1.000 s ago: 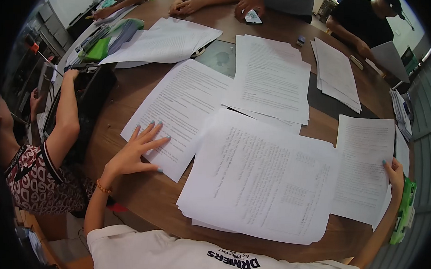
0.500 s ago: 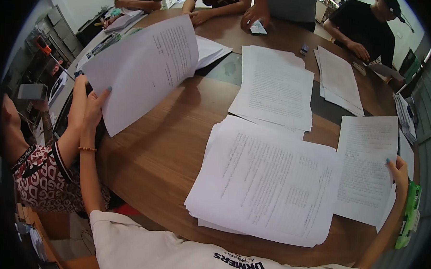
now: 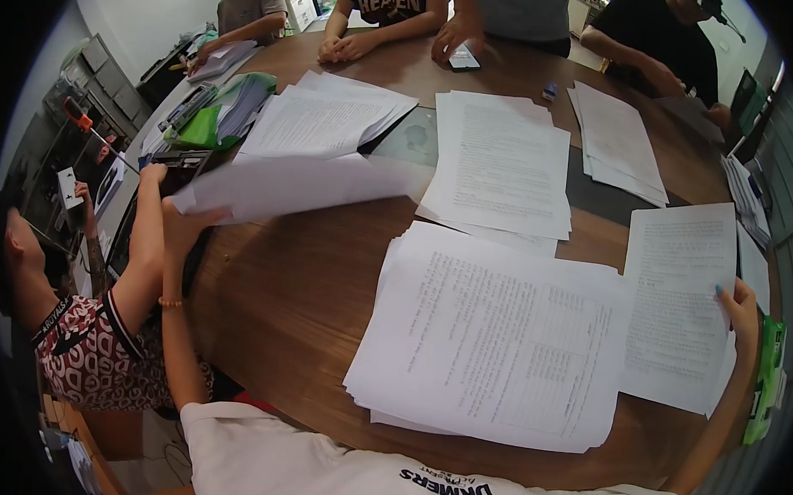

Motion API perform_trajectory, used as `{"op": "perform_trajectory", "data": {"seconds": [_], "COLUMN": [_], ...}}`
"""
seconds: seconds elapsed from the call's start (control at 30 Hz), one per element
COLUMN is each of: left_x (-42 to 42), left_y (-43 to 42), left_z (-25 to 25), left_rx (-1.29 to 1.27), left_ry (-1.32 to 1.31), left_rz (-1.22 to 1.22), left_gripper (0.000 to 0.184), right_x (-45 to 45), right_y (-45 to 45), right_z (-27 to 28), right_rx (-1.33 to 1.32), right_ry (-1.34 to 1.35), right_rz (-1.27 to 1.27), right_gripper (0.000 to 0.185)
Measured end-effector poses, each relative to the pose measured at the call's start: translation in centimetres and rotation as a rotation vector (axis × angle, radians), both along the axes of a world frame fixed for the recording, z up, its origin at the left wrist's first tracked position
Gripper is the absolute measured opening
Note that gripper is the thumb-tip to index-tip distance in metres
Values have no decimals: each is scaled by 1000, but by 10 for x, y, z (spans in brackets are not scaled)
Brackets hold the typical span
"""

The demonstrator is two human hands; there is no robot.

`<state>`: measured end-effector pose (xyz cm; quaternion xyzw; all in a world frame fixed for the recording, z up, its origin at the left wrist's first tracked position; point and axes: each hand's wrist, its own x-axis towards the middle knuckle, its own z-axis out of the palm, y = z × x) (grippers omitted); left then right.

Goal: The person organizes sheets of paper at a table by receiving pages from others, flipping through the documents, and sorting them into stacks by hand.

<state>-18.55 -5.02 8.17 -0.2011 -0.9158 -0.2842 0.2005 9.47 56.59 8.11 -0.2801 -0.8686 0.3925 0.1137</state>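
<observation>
My left hand (image 3: 190, 221), somewhat blurred, grips the near left edge of a white sheet of paper (image 3: 297, 190). That sheet is tilted low over the table, just in front of a fanned stack of printed pages (image 3: 318, 120). At the right, my right hand (image 3: 741, 311) pinches the edge of a printed sheet (image 3: 678, 295), thumb on top and the other fingers partly hidden. More paper lies beneath that sheet. Between my hands rests a thick pile of printed pages (image 3: 499, 340), with another stack (image 3: 497, 163) beyond it.
Further printed pages (image 3: 618, 142) lie at the far right. Green packets (image 3: 767, 379) (image 3: 221, 116) sit at the table's right edge and back left. A phone (image 3: 463, 58) is under a person's hand at the far side. Several people surround the table, one close at my left.
My left hand has lowered the sheet from a raised, upright slant to nearly flat, uncovering the fanned stack and green packet behind. My right hand stays on its sheet, which has shifted slightly.
</observation>
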Motion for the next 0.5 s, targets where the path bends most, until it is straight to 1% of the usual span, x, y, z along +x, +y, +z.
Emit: {"op": "perform_trajectory", "data": {"seconds": [0.03, 0.07, 0.13, 0.17, 0.23, 0.27, 0.33, 0.37, 0.4, 0.5], "left_x": [5, 10, -14, -17, -19, -20, -20, -21, -23, -23], "left_y": [6, 11, -21, -27, -33, -33, -32, -32, -34, -29], "left_z": [-1, -1, -41, -46, -52, -53, -54, -54, -56, -53], "left_rx": [10, 20, -183, -184, -45, -46, 238, 361, 359, 420], "left_ry": [-34, -70, 193, 192, -340, -340, -380, -409, -409, -241], "left_rz": [-50, -100, -317, -318, -136, -137, -115, -104, -104, -96], "left_gripper": [22, 20, 31, 31, 34, 34, 32, 28, 28, 29], "right_x": [-1, 0, 0, 0, -1, -1, -1, -1, 0, 2], "right_y": [0, 0, 2, 3, 3, 2, 0, -2, -1, -1], "right_z": [1, 1, 0, -1, 0, 0, 1, 1, 1, 1], "right_rx": [1, 1, -4, -7, -3, 2, -3, -8, -10, -19], "right_ry": [-6, -11, -7, 4, 2, 2, 19, 36, 36, 35], "right_rz": [-5, -10, 6, 25, 26, 28, 29, 30, 30, 19], "right_gripper": [26, 27, 27, 28, 27, 27, 27, 26, 26, 26]}}
